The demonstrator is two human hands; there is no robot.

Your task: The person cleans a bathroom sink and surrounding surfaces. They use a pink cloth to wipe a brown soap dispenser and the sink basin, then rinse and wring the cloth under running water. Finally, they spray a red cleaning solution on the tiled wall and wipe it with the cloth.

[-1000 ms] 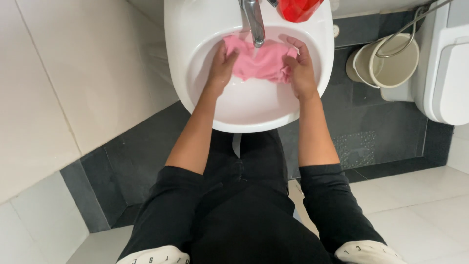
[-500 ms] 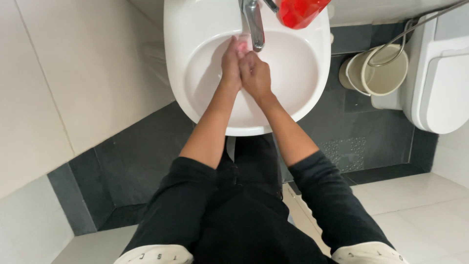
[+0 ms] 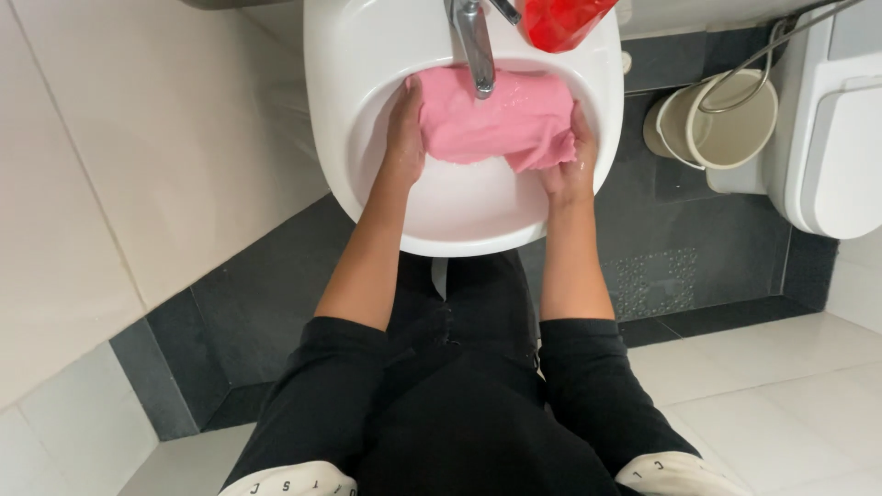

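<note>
Two hands, left hand and right hand, each clutch the pink cloth stretched inside the white sink under the faucet.

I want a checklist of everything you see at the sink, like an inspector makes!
Surface: white ceramic washbasin, wet inside, with a chrome tap over the bowl.
Job's things: pink wet cloth spread across the bowl under the tap.
Clutter: red translucent plastic container on the basin's back rim.
Hands: left hand grips the cloth's left edge; right hand grips its right edge.
Cables: grey flexible hose looping above the bucket.
Surroundings: cream plastic bucket on the dark grey tiled floor, white toilet beside it, pale wall tiles.
</note>
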